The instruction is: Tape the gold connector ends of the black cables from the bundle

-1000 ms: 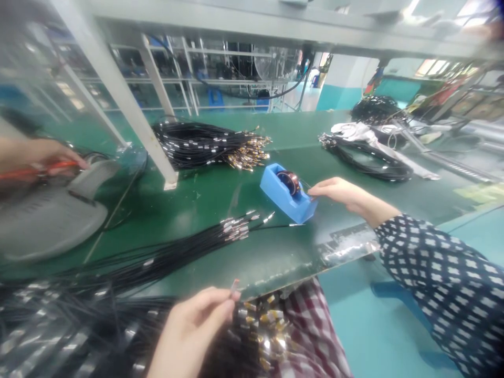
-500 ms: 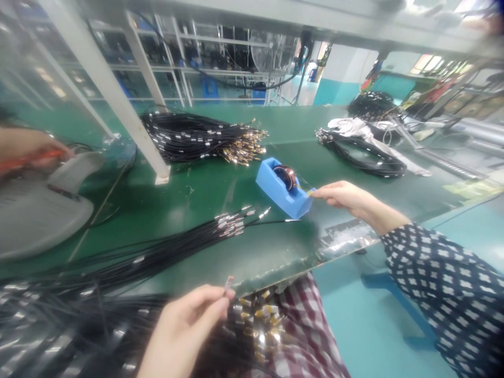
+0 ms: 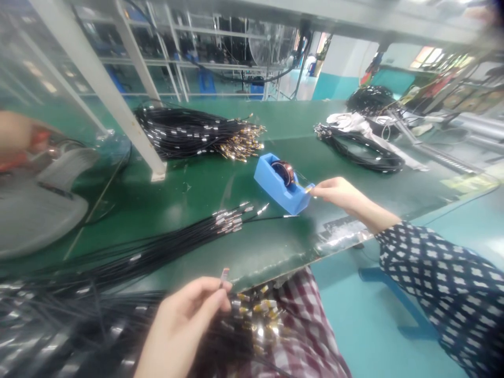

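Now left hand: connector; right hand: dispenser

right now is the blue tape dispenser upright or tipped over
Upright. The blue tape dispenser sits base-down on the green table, its roll seated on top; the right hand pinches tape at its front.

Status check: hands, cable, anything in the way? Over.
Left hand pinching cable end. Right hand pinching tape end at blue dispenser. Loose cable bundle lies between them.
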A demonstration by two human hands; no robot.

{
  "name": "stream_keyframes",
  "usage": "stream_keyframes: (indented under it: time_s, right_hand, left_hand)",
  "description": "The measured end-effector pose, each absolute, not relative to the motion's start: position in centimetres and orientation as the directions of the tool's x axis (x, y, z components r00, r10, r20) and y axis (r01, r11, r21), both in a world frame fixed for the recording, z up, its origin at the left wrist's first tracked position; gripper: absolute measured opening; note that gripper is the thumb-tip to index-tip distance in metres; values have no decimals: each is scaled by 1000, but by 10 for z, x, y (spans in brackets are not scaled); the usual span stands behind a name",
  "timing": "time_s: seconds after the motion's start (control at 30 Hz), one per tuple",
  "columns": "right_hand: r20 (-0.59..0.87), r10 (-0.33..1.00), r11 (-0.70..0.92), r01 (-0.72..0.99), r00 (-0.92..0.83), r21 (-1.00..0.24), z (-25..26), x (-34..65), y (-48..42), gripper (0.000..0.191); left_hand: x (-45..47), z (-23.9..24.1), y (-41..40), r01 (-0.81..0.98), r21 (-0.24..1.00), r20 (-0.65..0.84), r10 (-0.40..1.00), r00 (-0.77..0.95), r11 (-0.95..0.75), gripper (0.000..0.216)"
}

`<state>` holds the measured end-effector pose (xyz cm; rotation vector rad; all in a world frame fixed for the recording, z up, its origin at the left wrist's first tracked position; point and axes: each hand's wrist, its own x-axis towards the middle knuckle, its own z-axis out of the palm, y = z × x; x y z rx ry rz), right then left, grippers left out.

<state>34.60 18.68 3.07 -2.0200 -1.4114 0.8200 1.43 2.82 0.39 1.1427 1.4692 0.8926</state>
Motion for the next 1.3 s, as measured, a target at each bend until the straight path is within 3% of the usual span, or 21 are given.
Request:
stream_keyframes:
  time_s: [0.17, 0.23, 0.33, 0.47, 0.57, 0.77, 0.87, 1.03, 1.3]
  right_hand:
    - [-196, 967, -255, 656, 164, -711, 16, 318, 151, 13]
    - [-271, 963, -219, 591, 0, -777, 14, 295, 130, 22]
    - [-383, 841, -224, 399, -382, -889, 19, 257, 102, 29]
    - [-299, 762, -88, 365, -575, -927, 32, 220, 84, 26]
    - [-257, 759, 39, 436, -598, -899, 38, 208, 82, 24]
    - [-233, 792, 146, 545, -564, -825, 42, 198, 79, 16]
    - [-256, 817, 71, 531, -517, -844, 36, 194, 77, 18]
    - [-304, 854, -199, 275, -423, -941, 16, 190, 70, 32]
    - [-244, 900, -215, 120, -362, -969, -1, 180, 55, 25]
  left_hand:
    - [14, 5, 25, 205, 945, -261, 965, 4, 255, 22]
    - [17, 6, 24, 181, 951, -250, 968, -22, 250, 20]
    - [22, 9, 24, 166, 958, -233, 972, -27, 234, 17]
    - [24, 12, 25, 161, 950, -271, 962, 1, 268, 18]
    - [22, 13, 23, 149, 950, -282, 959, 20, 276, 18]
    - [22, 8, 20, 148, 959, -251, 967, 38, 243, 15]
    - [23, 6, 21, 95, 963, -254, 967, 23, 251, 16]
    - [21, 2, 22, -72, 944, -326, 945, -31, 323, 18]
    - [17, 0, 23, -139, 916, -381, 925, -10, 376, 20]
